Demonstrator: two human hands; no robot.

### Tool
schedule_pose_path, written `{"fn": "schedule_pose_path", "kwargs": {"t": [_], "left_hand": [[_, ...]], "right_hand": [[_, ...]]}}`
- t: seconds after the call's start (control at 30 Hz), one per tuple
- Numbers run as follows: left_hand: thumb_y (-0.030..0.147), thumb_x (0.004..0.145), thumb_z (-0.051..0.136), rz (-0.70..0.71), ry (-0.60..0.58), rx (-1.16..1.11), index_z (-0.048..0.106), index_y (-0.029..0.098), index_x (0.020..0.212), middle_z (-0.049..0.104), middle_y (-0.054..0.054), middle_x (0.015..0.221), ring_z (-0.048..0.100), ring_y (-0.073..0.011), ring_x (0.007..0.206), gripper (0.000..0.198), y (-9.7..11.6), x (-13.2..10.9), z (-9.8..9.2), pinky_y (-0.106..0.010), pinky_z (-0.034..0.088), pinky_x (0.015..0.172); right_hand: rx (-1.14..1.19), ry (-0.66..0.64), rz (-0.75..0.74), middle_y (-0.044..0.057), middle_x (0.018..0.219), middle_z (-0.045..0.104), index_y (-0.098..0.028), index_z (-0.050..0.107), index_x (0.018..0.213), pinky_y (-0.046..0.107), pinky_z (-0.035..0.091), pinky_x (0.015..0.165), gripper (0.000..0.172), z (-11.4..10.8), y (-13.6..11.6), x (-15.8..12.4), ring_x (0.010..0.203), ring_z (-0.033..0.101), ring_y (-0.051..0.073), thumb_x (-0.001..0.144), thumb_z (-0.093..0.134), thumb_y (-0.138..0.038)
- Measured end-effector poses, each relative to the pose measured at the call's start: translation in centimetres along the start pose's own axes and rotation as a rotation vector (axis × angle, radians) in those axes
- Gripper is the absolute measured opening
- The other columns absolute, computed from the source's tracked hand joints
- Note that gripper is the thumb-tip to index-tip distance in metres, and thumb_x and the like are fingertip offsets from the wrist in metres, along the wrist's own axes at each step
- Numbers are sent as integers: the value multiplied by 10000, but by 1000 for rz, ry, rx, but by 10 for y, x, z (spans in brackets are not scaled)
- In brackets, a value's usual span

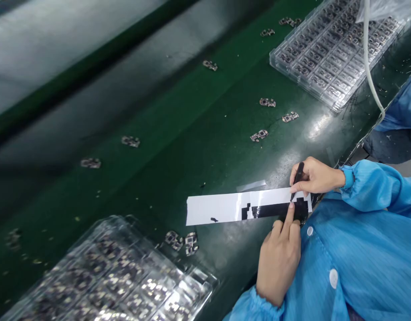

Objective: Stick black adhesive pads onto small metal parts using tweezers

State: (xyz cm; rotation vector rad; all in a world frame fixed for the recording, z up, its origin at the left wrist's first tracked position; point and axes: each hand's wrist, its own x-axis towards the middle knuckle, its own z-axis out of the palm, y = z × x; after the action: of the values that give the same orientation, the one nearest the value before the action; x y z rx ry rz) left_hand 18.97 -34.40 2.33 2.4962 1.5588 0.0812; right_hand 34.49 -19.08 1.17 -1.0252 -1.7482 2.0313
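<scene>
Left hand (279, 258) pins strip (239, 207); right hand (314, 177) angles tweezers (297, 179)

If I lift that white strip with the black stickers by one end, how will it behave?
The white strip looks thin and flat as paper, so it would probably droop. Likely very light and easily slid: the left hand presses it down while the right hand works with tweezers.
</scene>
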Motion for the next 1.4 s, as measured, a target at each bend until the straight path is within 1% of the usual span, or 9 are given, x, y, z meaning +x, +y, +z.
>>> {"fn": "schedule_pose_path", "kwargs": {"t": [0.23,0.33,0.4,0.5,0.63,0.73,0.83,0.97,1.4], "left_hand": [[59,822,490,-1,-3,-44,604,146,867,574,-139,1272,565,-211,716,150,-1,1,4,-351,518,580],[101,854,464,-49,10,-208,603,152,875,571,-141,1276,588,-206,738,149,-5,-1,3,-358,528,631],[155,876,461,-183,68,-441,613,164,917,610,-128,1224,614,-197,794,157,-10,-1,0,-345,531,705],[277,876,508,-584,174,-921,630,167,938,703,-86,920,619,-156,698,176,-19,4,-7,-273,522,633],[369,778,645,-936,239,-1663,593,143,873,657,-34,736,523,-93,513,250,-32,20,-12,-203,437,441],[330,696,731,-988,292,-1928,570,144,858,651,-22,777,533,-83,546,295,-39,31,-13,-178,426,427],[305,675,749,-971,314,-1995,568,144,844,636,-3,765,542,-77,559,295,-42,36,-13,-166,438,426],[276,638,776,-993,337,-2011,563,148,912,668,-28,852,584,-85,598,370,-41,35,-12,-167,479,450],[266,585,808,-1022,508,-1937,546,151,886,676,-2,732,601,-83,569,416,-41,38,-4,-162,510,487]], "right_hand": [[68,18,19,-27,544,587,-117,567,700,163,452,352,274,2,-1,0,411,585,96,660,733,-332],[136,46,4,-40,495,568,-118,563,685,162,442,342,303,1,0,1,381,567,94,633,761,-341],[177,84,-13,-45,468,561,-121,560,695,169,455,354,313,0,1,0,379,570,100,640,760,-355],[171,193,-106,-21,475,594,-126,560,723,186,470,359,286,2,2,-1,377,579,114,716,704,-373],[-129,347,-621,86,713,715,-139,606,787,219,542,489,119,11,-1,-4,540,670,144,801,635,-253],[-510,239,-1095,125,861,725,-142,629,861,233,541,545,65,15,-7,-5,644,683,151,829,577,-163],[-844,116,-1294,139,900,717,-132,636,825,243,472,443,153,15,-12,-3,535,613,127,866,489,-138],[-1073,133,-1355,106,862,710,-156,632,756,223,412,391,193,17,-12,-1,515,560,108,866,476,-131],[-1058,123,-1300,145,963,694,-139,622,865,223,474,450,101,19,-2,-8,585,595,119,830,530,-117]]}}
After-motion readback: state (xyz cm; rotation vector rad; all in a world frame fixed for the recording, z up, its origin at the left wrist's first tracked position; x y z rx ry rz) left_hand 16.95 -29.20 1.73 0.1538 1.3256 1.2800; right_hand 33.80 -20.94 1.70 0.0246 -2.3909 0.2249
